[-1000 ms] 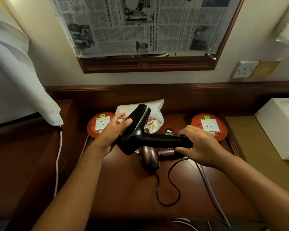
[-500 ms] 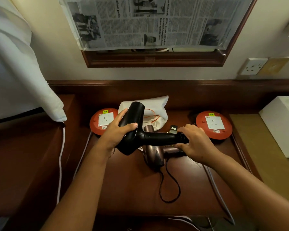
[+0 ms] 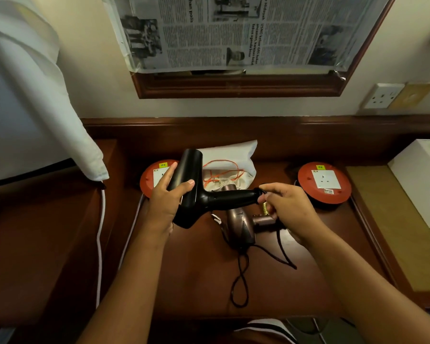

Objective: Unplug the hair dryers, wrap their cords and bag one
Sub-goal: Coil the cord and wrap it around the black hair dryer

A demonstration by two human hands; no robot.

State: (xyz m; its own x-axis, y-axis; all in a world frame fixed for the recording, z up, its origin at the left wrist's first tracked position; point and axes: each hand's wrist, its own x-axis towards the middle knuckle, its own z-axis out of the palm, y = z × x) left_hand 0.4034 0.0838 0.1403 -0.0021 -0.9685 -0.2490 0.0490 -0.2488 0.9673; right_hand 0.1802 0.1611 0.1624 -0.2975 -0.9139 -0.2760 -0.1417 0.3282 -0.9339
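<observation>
Both hands lift black dryer (image 3: 194,192) (desk (image 3: 196,281) edges near).

bare desk (image 3: 184,281) near edge, looped black cord (image 3: 240,286) (trailing), orange socket reels (image 3: 324,182) flanking, white bag (image 3: 236,155) behind

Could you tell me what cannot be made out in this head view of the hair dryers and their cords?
- Black hair dryer: where its cord leaves the handle end is hidden by the right hand.
- Left hand covers part of the barrel.
- Bronze hair dryer: its upper part is hidden behind the black handle.
- Black cord: which dryer it belongs to is unclear.
- Left red socket disc: half covered by the left hand.
- White bag: its opening is hidden.
</observation>
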